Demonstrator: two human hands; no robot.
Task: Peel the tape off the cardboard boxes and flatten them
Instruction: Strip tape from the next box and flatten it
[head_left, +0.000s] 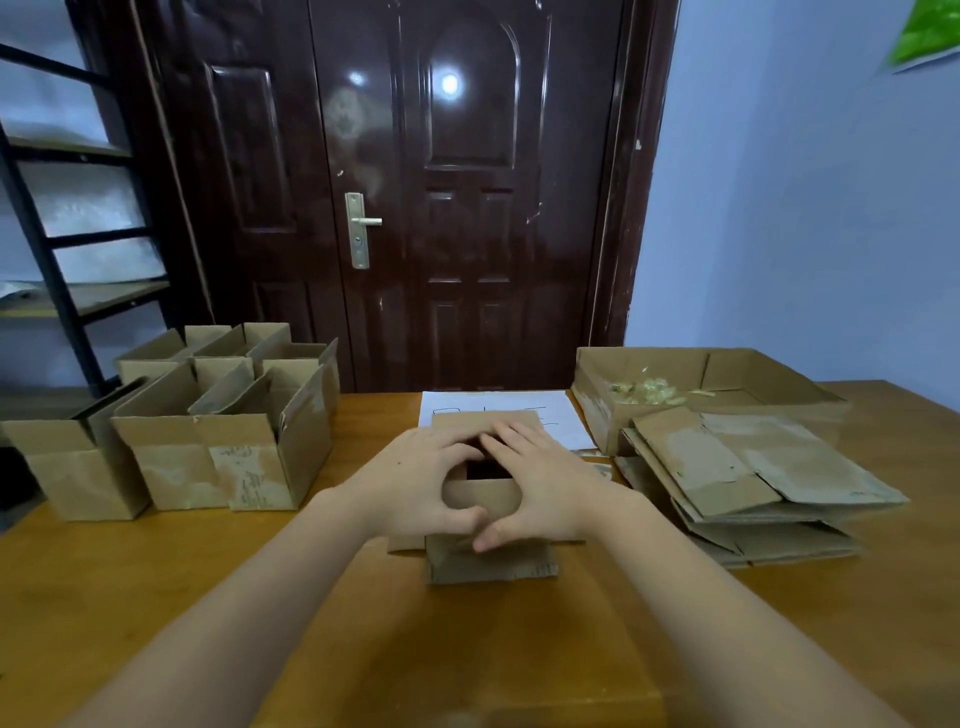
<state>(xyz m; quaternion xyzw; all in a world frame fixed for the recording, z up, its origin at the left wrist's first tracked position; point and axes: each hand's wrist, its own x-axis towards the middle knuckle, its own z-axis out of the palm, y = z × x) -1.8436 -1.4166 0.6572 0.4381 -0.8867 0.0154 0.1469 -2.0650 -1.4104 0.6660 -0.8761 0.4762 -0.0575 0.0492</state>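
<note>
On table (156, 597), 2 hands press open box (488, 499), opening upward.

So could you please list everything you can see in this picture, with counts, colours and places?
open cardboard boxes: a cluster, exact count unclear, brown, standing on the table's left.
small cardboard box: one, brown, table centre, under both hands.
flattened cardboard boxes: a stack, brown, table's right.
cardboard tray: one, brown, far right behind the stack.
peeled tape scraps: a small pile, yellowish, inside the tray.
sheet of paper: one, white, behind the small box.
table: one, orange-brown wood.
door: one, dark brown, with a metal handle.
shelf rack: one, black frame, far left.
left hand: pressing on the small box.
right hand: pressing on the small box, thumbs meeting.
</note>
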